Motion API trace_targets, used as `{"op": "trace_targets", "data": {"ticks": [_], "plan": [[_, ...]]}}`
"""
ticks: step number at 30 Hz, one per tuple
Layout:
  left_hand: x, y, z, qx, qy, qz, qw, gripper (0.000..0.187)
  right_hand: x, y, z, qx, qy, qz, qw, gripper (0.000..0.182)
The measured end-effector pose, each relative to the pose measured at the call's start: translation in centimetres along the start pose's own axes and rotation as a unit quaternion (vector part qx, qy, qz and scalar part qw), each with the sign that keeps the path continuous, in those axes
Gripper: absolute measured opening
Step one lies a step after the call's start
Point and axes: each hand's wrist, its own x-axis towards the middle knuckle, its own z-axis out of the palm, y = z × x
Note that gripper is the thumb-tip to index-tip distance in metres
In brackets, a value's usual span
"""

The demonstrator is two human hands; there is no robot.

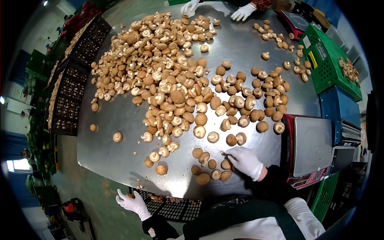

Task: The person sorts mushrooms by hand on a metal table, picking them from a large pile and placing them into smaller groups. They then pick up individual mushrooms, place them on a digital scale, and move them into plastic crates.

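Note:
A big heap of brown mushrooms (164,76) covers the steel table (120,120). My right hand (245,160), in a white glove, rests on the table near its front edge, fingertips touching a small cluster of mushrooms (212,168); whether it grips one I cannot tell. My left hand (134,204), also gloved, hangs below the table edge over a black crate (176,208), fingers spread, holding nothing.
A scale (312,148) stands at the right, with green (328,68) and blue (340,108) crates behind it. Black crates of mushrooms (70,88) line the left side. Another person's gloved hands (240,12) work at the far edge.

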Motion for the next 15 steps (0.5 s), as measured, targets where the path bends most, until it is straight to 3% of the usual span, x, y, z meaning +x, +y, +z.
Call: {"op": "trace_targets", "data": {"ticks": [2,4,6,8,10,12,14,15], "plan": [[-0.6,-0.4,-0.1,-0.07,-0.01,0.043,0.997,0.07,1.6,-0.6,1.3,-0.008,-0.019,-0.01,1.0,0.013],[-1.1,0.6,0.1,-0.129,-0.016,0.064,0.989,0.066,2.9,-0.7,2.8,-0.113,-0.089,0.009,0.99,0.013],[-1.3,2.0,-0.1,-0.192,-0.037,0.038,0.98,0.061,4.1,0.1,3.3,-0.082,-0.091,-0.005,0.992,0.011],[-1.1,2.5,0.1,-0.23,-0.032,0.052,0.971,0.058,4.2,-0.5,2.7,0.01,-0.056,0.028,0.998,0.012],[-0.8,3.5,0.0,-0.242,-0.017,0.069,0.968,0.055,3.8,-3.6,1.8,0.183,-0.132,0.009,0.974,0.019],[-0.4,5.7,-0.8,-0.309,-0.076,0.083,0.944,0.052,2.9,-7.2,2.3,0.275,-0.237,-0.1,0.926,0.029],[-0.7,7.9,-1.1,-0.336,-0.098,0.138,0.927,0.047,3.0,-9.0,3.9,0.105,-0.246,-0.24,0.933,0.047],[-0.9,8.8,-1.1,-0.331,-0.111,0.194,0.917,0.046,3.0,-9.2,4.8,0.102,-0.242,-0.235,0.936,0.047]]}}
